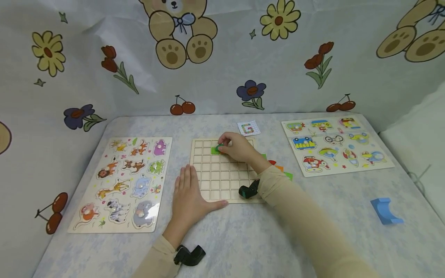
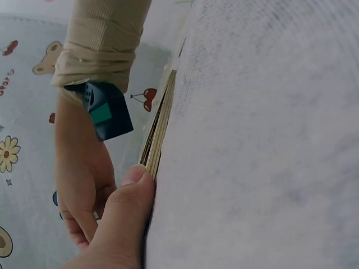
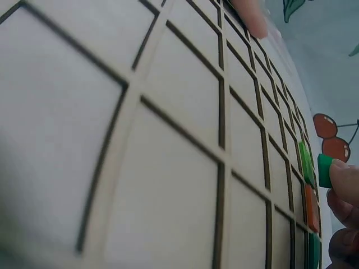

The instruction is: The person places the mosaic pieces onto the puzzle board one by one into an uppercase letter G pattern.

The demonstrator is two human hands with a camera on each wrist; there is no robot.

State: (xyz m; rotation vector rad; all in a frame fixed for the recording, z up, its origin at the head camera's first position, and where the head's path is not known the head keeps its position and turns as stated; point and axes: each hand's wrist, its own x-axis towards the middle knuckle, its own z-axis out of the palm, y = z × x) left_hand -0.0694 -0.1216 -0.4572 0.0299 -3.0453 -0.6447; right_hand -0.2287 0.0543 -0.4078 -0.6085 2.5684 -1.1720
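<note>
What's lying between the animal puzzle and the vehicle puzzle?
In the head view, the wooden grid board lies between the animal puzzle and the vehicle puzzle, with both hands on it.

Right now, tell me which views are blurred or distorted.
Head view: evenly lit, sharp, table edges bowed by the wide lens. Left wrist view: cloth close up, soft; thumb clear. Right wrist view: near grid board blurred, green tile sharper.

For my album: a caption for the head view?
Right hand pinches a green tile over the grid board; left hand steadies it.
</note>
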